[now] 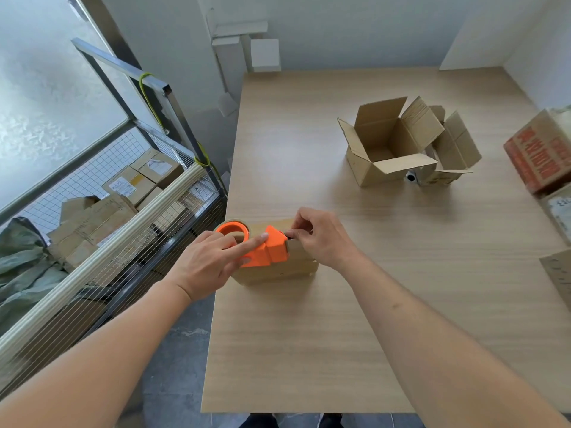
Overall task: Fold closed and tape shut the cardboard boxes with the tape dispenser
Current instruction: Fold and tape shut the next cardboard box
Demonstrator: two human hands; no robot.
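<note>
while l hand [206, 264] grips tape dispenser [262, 247], r hand [321, 237] pinches tape end over box [296, 264].

Red-printed box [539, 149] cut off, lettering perhaps illegible.

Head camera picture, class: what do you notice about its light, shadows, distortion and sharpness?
Head view: soft, even daylight, with frosted glass at the left; the open brown cardboard box casts only a faint shadow on the pale wooden table; wide-angle lens bends the table's edges; the orange plastic tape dispenser looks sharp, the corners softer.
</note>
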